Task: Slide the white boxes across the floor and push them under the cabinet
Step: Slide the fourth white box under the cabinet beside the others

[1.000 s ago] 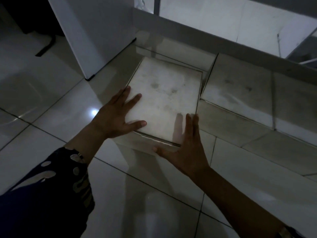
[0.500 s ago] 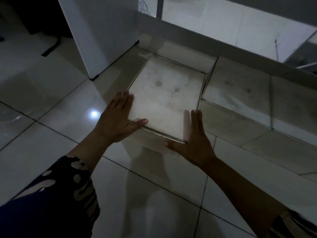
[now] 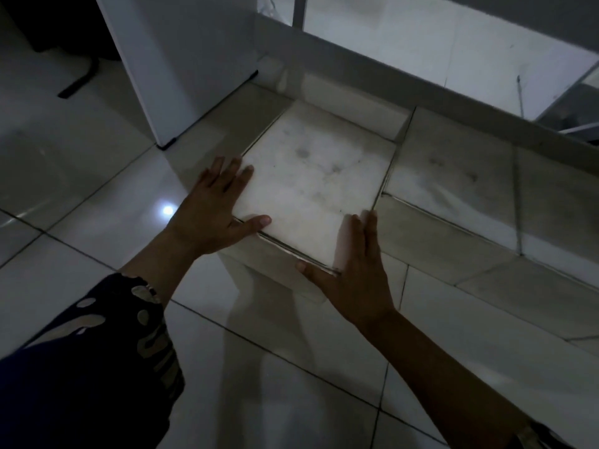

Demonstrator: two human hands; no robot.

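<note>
A white box (image 3: 317,186) with a smudged lid stands on the tiled floor, its far end at the lower edge of the white cabinet (image 3: 372,72). My left hand (image 3: 217,212) lies flat on the box's near left corner, fingers straight, thumb along the front edge. Flat on the near right corner rests my right hand (image 3: 353,270), its thumb against the front face. Two more white boxes (image 3: 453,176) sit side by side to the right, farther in under the cabinet.
A white upright panel (image 3: 181,66) stands on the floor left of the box, its foot close to the box's left side. Glossy floor tiles (image 3: 97,202) spread to the left and toward me. A dark object (image 3: 77,81) lies at the far left.
Both hands have moved forward with the box, which has slid farther toward the cabinet and lined up closer with the boxes on the right.
</note>
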